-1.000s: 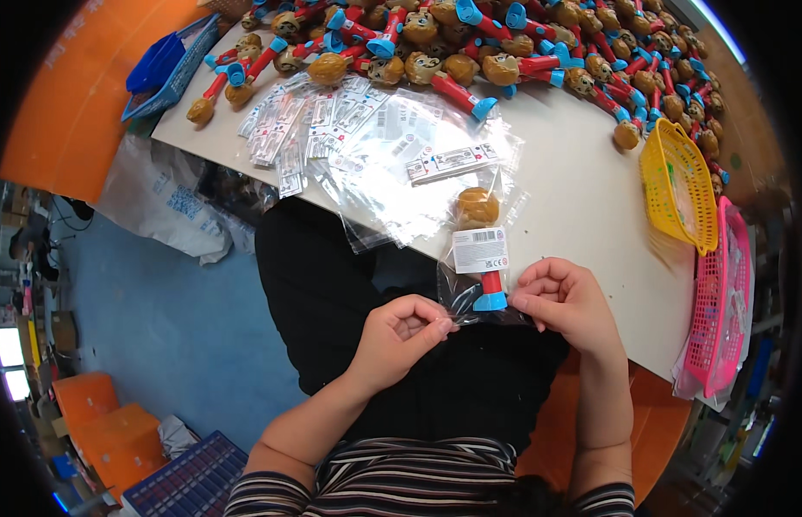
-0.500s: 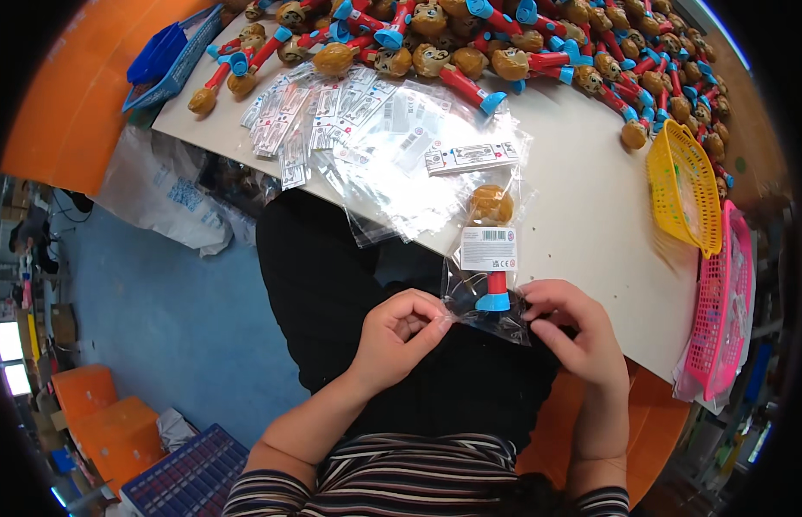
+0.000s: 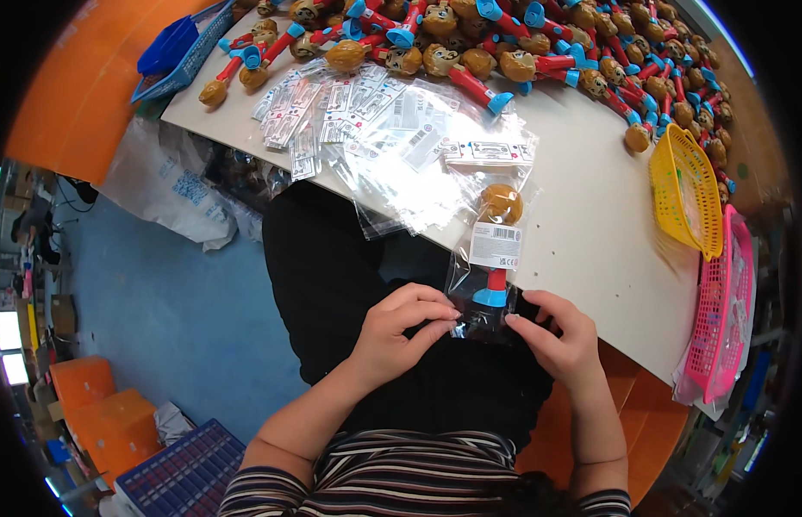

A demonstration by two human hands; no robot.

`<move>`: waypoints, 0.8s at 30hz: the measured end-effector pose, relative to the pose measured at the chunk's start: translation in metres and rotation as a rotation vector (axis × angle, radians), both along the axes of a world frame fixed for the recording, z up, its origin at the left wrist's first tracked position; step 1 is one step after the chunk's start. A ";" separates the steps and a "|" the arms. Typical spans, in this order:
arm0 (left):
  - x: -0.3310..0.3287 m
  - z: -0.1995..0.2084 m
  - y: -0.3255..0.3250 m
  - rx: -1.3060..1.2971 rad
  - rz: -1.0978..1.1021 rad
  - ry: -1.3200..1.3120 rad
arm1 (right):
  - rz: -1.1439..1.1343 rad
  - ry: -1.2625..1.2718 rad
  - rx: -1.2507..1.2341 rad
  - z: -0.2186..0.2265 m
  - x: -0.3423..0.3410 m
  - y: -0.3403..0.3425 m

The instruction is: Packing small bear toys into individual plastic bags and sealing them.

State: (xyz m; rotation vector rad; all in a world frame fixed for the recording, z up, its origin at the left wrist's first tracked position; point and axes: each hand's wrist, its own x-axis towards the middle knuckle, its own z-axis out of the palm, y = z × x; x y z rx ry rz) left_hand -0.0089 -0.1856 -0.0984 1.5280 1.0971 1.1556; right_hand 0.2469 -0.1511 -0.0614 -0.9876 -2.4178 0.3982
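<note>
A clear plastic bag (image 3: 459, 274) hangs over the table's near edge toward my lap. Inside it lies a toy figure with a round brown head (image 3: 502, 204), a red stem and a light-blue base (image 3: 490, 297). A white barcode label (image 3: 496, 246) covers the middle of the figure. My left hand (image 3: 408, 332) pinches the lower left corner of the bag between thumb and fingers. At the bag's lower right edge, my right hand (image 3: 556, 334) holds the film with thumb and bent fingers. The bag's lower end lies between both hands over my dark trousers.
Flat clear bags (image 3: 392, 177) and printed slips (image 3: 296, 108) spread over the white table (image 3: 590, 224). Many similar toy figures (image 3: 440, 60) are heaped along its far side. A yellow basket (image 3: 687, 194) and a pink basket (image 3: 720, 310) stand right; a blue basket (image 3: 181, 52) sits far left.
My right hand has moved left and inward along the bag's lower edge. My left hand has shifted slightly right, its fingers straighter. The view has shifted slightly.
</note>
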 end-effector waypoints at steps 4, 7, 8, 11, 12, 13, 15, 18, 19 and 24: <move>0.000 0.005 0.001 0.047 0.016 0.063 | 0.055 0.058 0.123 -0.012 -0.001 0.002; -0.001 0.003 0.001 0.050 0.013 0.041 | 0.092 0.077 0.214 -0.015 -0.005 0.002; -0.001 0.003 0.001 0.049 0.013 0.043 | 0.091 0.078 0.214 -0.018 -0.004 0.002; -0.001 0.001 -0.001 0.011 0.003 0.001 | 0.136 0.116 0.233 -0.023 -0.002 0.001; -0.001 0.000 -0.002 -0.033 -0.004 -0.032 | 0.148 0.125 0.215 -0.021 -0.002 0.002; -0.001 0.000 -0.003 -0.078 -0.012 -0.066 | 0.160 0.133 0.198 -0.021 -0.002 0.003; 0.000 0.004 -0.004 -0.142 -0.002 -0.149 | 0.147 0.165 0.135 -0.027 0.003 0.002; -0.001 0.003 -0.004 -0.233 0.018 -0.307 | 0.040 0.302 -0.022 -0.023 0.003 -0.001; -0.002 0.003 -0.004 -0.257 0.028 -0.382 | -0.055 0.405 -0.116 -0.019 0.002 -0.003; 0.000 0.001 -0.007 -0.302 0.027 -0.428 | -0.204 0.680 -0.854 0.001 -0.004 -0.011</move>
